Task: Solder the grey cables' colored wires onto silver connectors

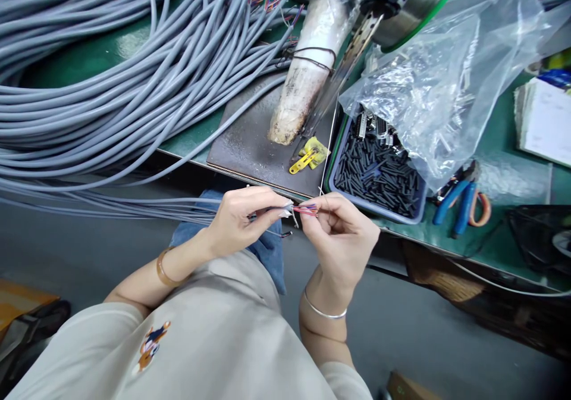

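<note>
My left hand (243,218) is closed around the end of a grey cable, its thumb and forefinger pinching just behind the stripped part. Thin coloured wires (305,209), red and purple among them, come out of that end. Thumb and fingers of my right hand (341,227) pinch these wires from the other side. A short whitish strand hangs down between the hands. Both hands are in front of the table edge, above my lap. More grey cables (178,208) run off to the left behind my left hand.
A big coil of grey cables (111,108) covers the table's left. A dark board (250,132) carries a yellow clip (304,159) below a wrapped white tube (307,61). Rightward are a bin (417,212) of black sleeves, a plastic bag (450,90) and blue-handled pliers (464,203).
</note>
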### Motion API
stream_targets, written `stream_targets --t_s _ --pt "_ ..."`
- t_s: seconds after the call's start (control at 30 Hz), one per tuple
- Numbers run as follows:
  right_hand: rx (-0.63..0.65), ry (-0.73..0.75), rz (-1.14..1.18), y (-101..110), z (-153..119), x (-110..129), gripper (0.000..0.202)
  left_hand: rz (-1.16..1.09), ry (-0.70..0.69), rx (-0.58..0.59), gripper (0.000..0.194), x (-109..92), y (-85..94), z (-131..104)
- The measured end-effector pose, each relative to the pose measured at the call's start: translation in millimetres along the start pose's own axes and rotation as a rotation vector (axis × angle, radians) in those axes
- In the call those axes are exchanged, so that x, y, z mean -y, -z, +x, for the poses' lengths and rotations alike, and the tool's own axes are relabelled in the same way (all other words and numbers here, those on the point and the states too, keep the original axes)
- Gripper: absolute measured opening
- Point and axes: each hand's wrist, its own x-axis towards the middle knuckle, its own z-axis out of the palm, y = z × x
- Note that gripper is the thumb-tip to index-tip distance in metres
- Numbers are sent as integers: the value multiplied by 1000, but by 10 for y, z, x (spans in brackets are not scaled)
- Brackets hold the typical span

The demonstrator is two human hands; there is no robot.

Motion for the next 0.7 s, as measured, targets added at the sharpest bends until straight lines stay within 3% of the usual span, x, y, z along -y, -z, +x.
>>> stream_targets --t_s 0.2,0.47,0.7 --pt "61 -78 163 -11 15 -100 3 -86 21 1 10 -21 -9 -14" --pt "-49 192 15 -53 -25 -111 5 -124 99 -2 8 -86 -12 -5" --pt "-32 179 5 -38 -32 -126 8 -106 104 17 9 -103 -5 -5"
